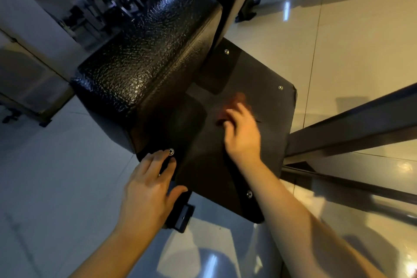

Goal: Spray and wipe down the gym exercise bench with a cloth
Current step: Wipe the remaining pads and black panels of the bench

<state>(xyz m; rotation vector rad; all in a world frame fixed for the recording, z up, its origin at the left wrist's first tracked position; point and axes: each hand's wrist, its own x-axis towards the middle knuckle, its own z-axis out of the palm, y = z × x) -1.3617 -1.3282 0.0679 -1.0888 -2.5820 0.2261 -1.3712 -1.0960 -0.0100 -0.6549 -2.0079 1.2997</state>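
Nearest the camera, two bare forearms reach in from the bottom edge over a pale, glossy tiled floor [56, 176]. The left hand [149, 189] lies flat on the near left corner of a black plate [209, 176], fingers straight and spread and gripping nothing. Its fingertips are just beside a shiny bolt [171, 151], and its thumb points right along the plate's near edge. Just under that thumb a small dark bracket [184, 218] sticks out below the plate. A second bolt [249, 194] sits near the plate's near right corner, touching the inner edge of the right forearm.

Farther in, the right hand [242, 135] is on the middle of the plate, heavily blurred, with its fingers bent. A reddish smear [237, 100] shows just beyond the fingertips (it may be the cloth, but the blur hides its shape). I cannot tell whether this hand grasps it or only presses on it.

To the left and farther off, the bench pad [146, 58], black with a pebbled, shiny cover, rises over the plate's far left part, tilted and running toward the far side. On the right, a dark bar [352, 126] runs from the plate's right edge off toward the far right. Beyond the pad, dim gym equipment stands at the far left.
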